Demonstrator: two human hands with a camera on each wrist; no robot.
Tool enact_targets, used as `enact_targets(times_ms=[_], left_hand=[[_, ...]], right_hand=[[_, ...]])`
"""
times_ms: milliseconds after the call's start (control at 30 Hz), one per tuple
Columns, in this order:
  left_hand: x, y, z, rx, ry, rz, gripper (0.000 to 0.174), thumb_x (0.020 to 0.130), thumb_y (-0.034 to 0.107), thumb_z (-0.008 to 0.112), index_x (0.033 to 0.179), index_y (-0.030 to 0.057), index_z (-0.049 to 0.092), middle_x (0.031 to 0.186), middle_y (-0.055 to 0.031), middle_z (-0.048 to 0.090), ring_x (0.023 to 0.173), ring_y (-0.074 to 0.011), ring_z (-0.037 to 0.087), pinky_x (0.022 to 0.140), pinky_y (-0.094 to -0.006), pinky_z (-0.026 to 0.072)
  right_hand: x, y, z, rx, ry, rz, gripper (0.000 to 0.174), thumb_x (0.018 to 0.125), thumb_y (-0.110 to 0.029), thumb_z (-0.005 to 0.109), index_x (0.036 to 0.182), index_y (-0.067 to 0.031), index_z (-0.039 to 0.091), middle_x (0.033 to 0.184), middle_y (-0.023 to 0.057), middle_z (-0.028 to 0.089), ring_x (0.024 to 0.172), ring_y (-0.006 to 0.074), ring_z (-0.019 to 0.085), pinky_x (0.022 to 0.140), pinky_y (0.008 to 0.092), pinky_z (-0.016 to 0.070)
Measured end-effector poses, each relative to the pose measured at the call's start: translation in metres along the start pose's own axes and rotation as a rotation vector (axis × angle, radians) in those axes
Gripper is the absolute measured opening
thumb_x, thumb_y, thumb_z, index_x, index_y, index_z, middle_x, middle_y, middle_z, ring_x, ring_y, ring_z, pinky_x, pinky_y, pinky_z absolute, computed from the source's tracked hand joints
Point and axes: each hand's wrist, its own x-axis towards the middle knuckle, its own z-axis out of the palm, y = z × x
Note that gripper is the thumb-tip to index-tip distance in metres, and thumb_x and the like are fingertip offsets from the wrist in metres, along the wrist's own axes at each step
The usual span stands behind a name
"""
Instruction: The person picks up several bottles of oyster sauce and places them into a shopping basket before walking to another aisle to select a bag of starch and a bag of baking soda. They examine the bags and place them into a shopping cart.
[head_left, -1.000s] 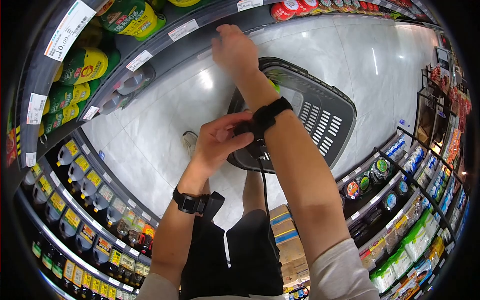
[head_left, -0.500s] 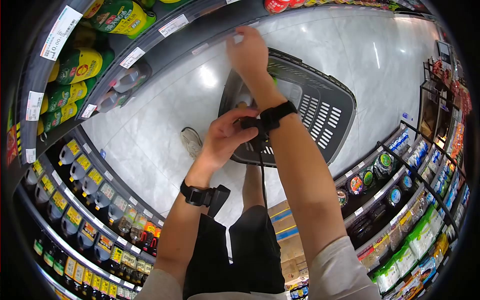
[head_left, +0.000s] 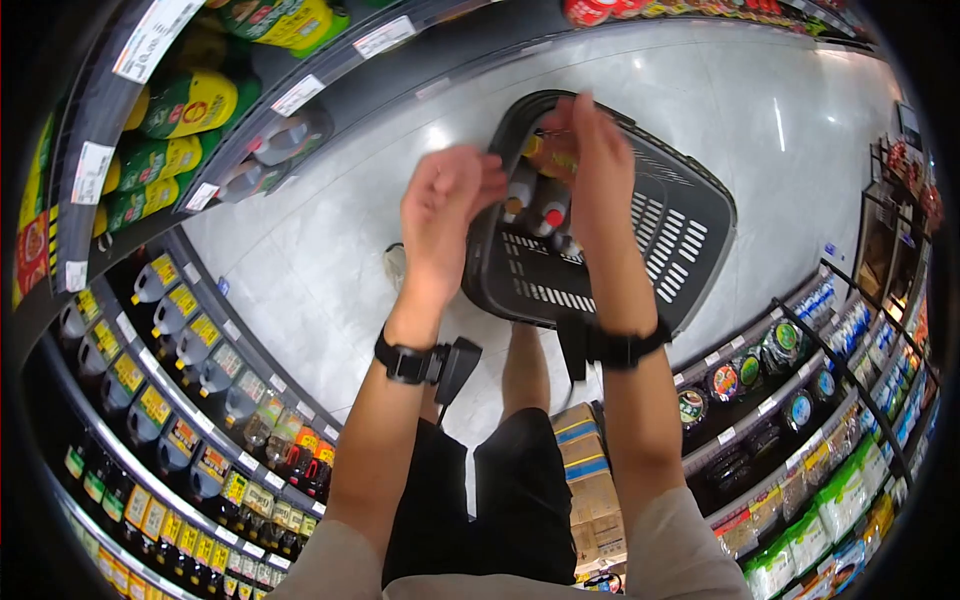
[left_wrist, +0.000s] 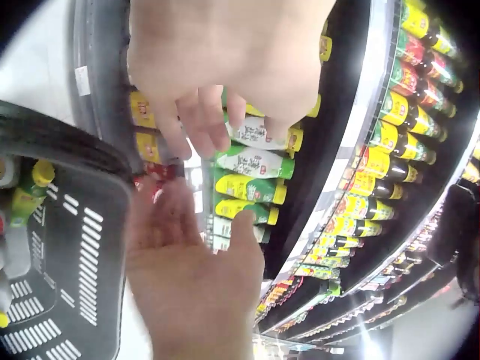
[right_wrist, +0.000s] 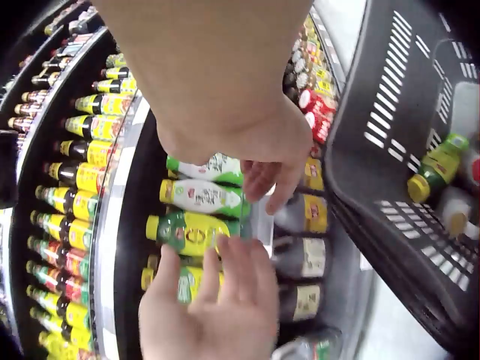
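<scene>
My left hand hangs beside the left rim of the dark grey shopping basket, its fingers loosely bent and blurred, holding nothing. Over the basket, my right hand reaches forward with extended fingers, also without anything in it. Several bottles lie in the basket, among them one with a red cap and a green-and-yellow bottle. Each wrist wears a black strap; the right-hand strap carries a dark mount. Both wrist views show the two bare hands apart, in front of shelved bottles.
Green-and-yellow bottles fill the shelf at upper left. Rows of jugs line the lower left shelf. Packaged goods stand on the right, and cardboard boxes are stacked beside the legs. Grey tiled floor surrounds the basket.
My left hand has let go of the black device at the right wrist and moved up and left. The right hand has shifted right, over the basket; the bottles inside now show.
</scene>
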Motion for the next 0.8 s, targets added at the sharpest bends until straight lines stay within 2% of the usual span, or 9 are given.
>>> enact_targets(times_ms=[67,133,200,267,333,500,600,700,800], left_hand=[[0.025,0.011,-0.008,0.021,0.084,0.066,0.033,0.103,0.028,0.060,0.121,0.0001,0.057,0.110,-0.0162,0.067,0.095,-0.0234,0.067,0.093,-0.0412,0.0553],[0.054,0.021,-0.010,0.050,0.143,0.151,0.031,0.102,0.029,0.063,0.116,0.0006,0.059,0.106,-0.0155,0.068,0.092,-0.0231,0.068,0.090,-0.0392,0.0562],[0.083,0.031,-0.010,0.101,0.179,0.254,0.028,0.100,0.028,0.067,0.110,0.0017,0.061,0.099,-0.0141,0.070,0.087,-0.0221,0.069,0.085,-0.0354,0.0577],[0.103,0.041,-0.002,0.038,0.162,0.281,0.031,0.099,0.030,0.068,0.107,0.0013,0.062,0.094,-0.0120,0.071,0.084,-0.0201,0.068,0.080,-0.0337,0.0572],[0.111,0.051,0.004,-0.069,0.146,0.239,0.033,0.099,0.032,0.068,0.106,0.0005,0.063,0.092,-0.0113,0.070,0.082,-0.0194,0.068,0.079,-0.0339,0.0574],[0.134,0.056,0.000,-0.400,0.094,0.038,0.033,0.102,0.035,0.061,0.102,0.0022,0.061,0.091,-0.0125,0.068,0.087,-0.0210,0.067,0.093,-0.0383,0.0563],[0.144,0.044,0.005,-0.443,0.080,0.014,0.038,0.100,0.040,0.063,0.100,0.0036,0.055,0.077,-0.0050,0.064,0.076,-0.0158,0.064,0.088,-0.0331,0.0581],[0.156,0.022,0.005,-0.121,0.124,0.063,0.039,0.100,0.040,0.063,0.106,0.0024,0.055,0.082,-0.0088,0.066,0.077,-0.0183,0.065,0.087,-0.0353,0.0593],[0.144,0.000,0.008,0.772,0.007,0.451,0.031,0.098,0.029,0.068,0.102,-0.0015,0.064,0.084,-0.0080,0.069,0.071,-0.0164,0.067,0.073,-0.0319,0.0589]], right_hand=[[-0.051,0.025,0.005,0.022,-0.122,0.208,0.046,0.101,-0.051,0.058,0.107,-0.0051,0.063,0.097,0.0045,0.066,0.080,0.0138,0.063,0.073,0.0312,0.0563],[-0.099,0.060,0.010,0.083,-0.303,0.426,0.061,0.100,-0.058,0.054,0.131,-0.0049,0.057,0.117,0.0082,0.063,0.100,0.0153,0.062,0.079,0.0352,0.0565],[-0.143,0.095,0.018,0.198,-0.403,0.500,0.054,0.102,-0.050,0.056,0.133,-0.0065,0.056,0.120,0.0041,0.060,0.109,0.0123,0.056,0.087,0.0309,0.0527],[-0.160,0.082,0.048,0.131,-0.467,0.399,0.036,0.103,-0.039,0.060,0.114,-0.0046,0.059,0.096,-0.0010,0.061,0.087,0.0076,0.059,0.073,0.0263,0.0517],[-0.163,0.073,0.063,-0.063,-0.329,0.282,0.034,0.102,-0.037,0.061,0.104,-0.0027,0.061,0.078,-0.0011,0.059,0.068,0.0064,0.057,0.062,0.0261,0.0487],[-0.163,0.068,0.064,-0.107,-0.336,0.205,0.039,0.102,-0.039,0.061,0.093,-0.0014,0.062,0.064,-0.0010,0.053,0.055,0.0070,0.051,0.053,0.0270,0.0435],[-0.164,0.064,0.057,-0.151,-0.323,0.262,0.043,0.102,-0.042,0.060,0.087,-0.0014,0.061,0.062,-0.0015,0.052,0.054,0.0068,0.050,0.052,0.0270,0.0423],[-0.160,0.060,0.051,-0.150,-0.324,0.313,0.040,0.104,-0.039,0.057,0.093,-0.0010,0.062,0.074,-0.0001,0.055,0.062,0.0071,0.053,0.052,0.0263,0.0461],[-0.150,0.058,0.045,-0.108,-0.287,0.331,0.039,0.105,-0.037,0.055,0.094,-0.0005,0.062,0.081,0.0008,0.057,0.066,0.0073,0.053,0.052,0.0260,0.0483]])
